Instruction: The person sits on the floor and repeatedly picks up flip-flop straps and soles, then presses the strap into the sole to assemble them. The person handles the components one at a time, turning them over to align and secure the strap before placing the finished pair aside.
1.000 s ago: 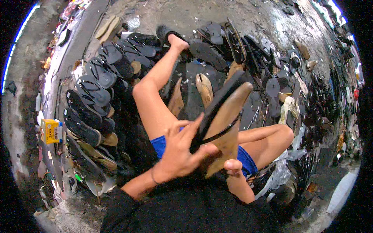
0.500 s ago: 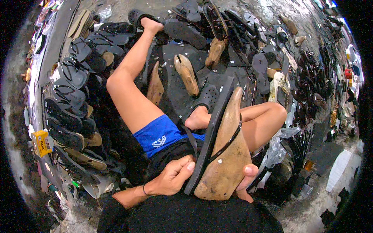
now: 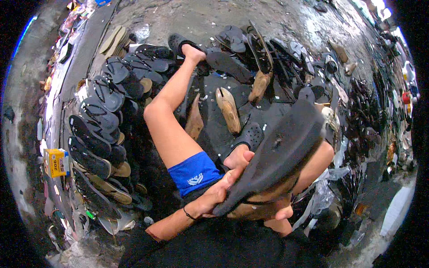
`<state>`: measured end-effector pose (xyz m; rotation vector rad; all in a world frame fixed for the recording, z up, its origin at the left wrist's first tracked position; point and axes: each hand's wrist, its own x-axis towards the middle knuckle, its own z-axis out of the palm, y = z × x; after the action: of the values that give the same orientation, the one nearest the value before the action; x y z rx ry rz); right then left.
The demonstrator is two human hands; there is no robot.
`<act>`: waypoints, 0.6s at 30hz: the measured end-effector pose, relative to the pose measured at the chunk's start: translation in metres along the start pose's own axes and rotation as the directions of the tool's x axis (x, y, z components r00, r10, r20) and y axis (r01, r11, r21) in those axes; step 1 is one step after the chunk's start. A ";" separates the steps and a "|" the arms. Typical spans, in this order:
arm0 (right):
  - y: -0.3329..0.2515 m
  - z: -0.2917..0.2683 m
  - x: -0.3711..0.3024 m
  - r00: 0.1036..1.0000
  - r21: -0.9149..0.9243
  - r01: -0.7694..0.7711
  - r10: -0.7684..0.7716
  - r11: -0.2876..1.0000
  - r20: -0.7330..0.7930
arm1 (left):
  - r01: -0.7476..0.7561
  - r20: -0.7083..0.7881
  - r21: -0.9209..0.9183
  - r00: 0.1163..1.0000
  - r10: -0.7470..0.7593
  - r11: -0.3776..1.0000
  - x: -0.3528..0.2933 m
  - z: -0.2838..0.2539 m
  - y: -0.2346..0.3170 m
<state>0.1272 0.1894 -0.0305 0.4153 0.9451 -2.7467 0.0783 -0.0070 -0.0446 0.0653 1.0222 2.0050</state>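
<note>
A dark flip-flop, blurred by motion, lies tilted with the broad face of its sole toward me. Under it shows the pale brown heel end of a wooden shoe last; the rest of the last is hidden by the sole. My left hand is closed at the sole's near left edge, thumb pointing up along it; its fingertips are partly hidden. My right hand grips the last from the right, mostly covered, with the thumb showing. A thin dark strap crosses the last just below the sole.
Rows of dark flip-flops line the left side. More wooden lasts lie on the dark mat between my legs. A yellow box stands at far left. Black strips and clear plastic bags are heaped at the right.
The flip-flop and last have turned from edge-on to sole facing me. My left hand has moved slightly up along the sole edge. The whole view has shifted a little.
</note>
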 end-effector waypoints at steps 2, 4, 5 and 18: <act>-0.003 -0.003 0.010 1.000 -0.168 0.003 -0.006 0.986 -0.016 | 0.013 -0.049 0.118 0.999 -0.007 0.993 -0.003 -0.010 0.013; 0.003 -0.007 0.028 1.000 -0.461 0.019 -0.021 0.887 0.000 | 0.087 -0.104 0.183 0.992 -0.069 0.979 -0.009 -0.023 0.026; 0.009 -0.010 0.036 0.999 -0.600 0.051 -0.044 0.798 0.026 | -0.018 -0.128 0.372 0.989 0.070 0.928 -0.008 -0.031 0.029; 0.081 -0.028 0.059 0.989 -0.777 -0.144 0.116 0.613 -0.092 | 0.014 -0.301 0.337 0.949 0.094 0.941 -0.019 -0.070 -0.026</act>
<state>0.1003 0.1385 -0.1166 0.3321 1.8931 -1.9040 0.0796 -0.0572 -0.1027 -0.0529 1.5742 1.8940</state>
